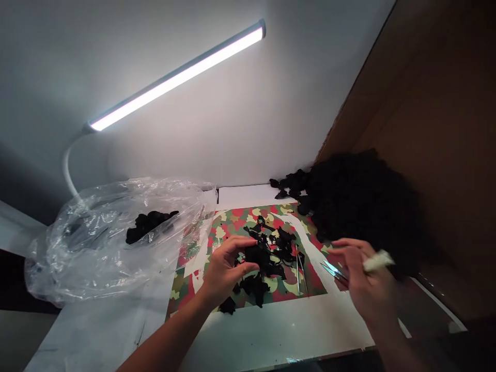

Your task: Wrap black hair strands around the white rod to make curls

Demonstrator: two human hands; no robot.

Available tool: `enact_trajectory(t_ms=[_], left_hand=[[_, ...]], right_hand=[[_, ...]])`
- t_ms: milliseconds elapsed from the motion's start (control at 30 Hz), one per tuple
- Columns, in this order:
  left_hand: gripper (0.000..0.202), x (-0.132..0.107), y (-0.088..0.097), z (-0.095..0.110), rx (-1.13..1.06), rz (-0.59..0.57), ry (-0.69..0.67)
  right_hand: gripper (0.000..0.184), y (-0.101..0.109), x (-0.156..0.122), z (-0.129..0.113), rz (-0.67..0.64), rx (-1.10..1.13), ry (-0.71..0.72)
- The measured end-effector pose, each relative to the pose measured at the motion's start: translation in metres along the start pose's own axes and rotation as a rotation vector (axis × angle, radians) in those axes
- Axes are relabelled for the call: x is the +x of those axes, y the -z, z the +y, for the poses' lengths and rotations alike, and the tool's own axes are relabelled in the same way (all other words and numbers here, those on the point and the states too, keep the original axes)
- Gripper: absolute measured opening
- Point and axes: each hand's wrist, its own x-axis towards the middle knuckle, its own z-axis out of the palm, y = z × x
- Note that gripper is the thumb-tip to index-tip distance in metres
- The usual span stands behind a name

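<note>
My left hand point(227, 268) is over the middle of the camouflage sheet point(240, 219), thumb and forefinger drawn narrow around one of the black scraps point(267, 256) scattered there. They look thin, light and crinkled, probably limp and easy to tear. I judge a soft pinch at an edge suits them better than a squeeze in the middle.

My right hand point(364, 281) is near the sheet's right edge, fingers wrapped round a metal tool point(333, 269) with a white grip. I cannot tell whether it is snips or tweezers.

At the tabletop's point(290, 330) left edge a clear plastic bag point(96, 268) lies open and slumped, with a small clump of black pieces point(149, 225) inside. A far bigger loose heap point(360, 212) sits at the far right corner, in no container.
</note>
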Motion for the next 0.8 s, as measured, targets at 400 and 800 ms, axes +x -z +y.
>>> enact_trajectory(t_ms=[400, 800], left_hand=[[0.025, 0.002, 0.001, 0.000, -0.137, 0.166, 0.083], [0.012, 0.005, 0.003, 0.001, -0.135, 0.314, 0.153]], right_hand=[[0.016, -0.096, 0.009, -0.084, -0.703, 0.692, -0.161], [0.033, -0.106, 0.006, -0.078, -0.735, 0.760, -0.320]])
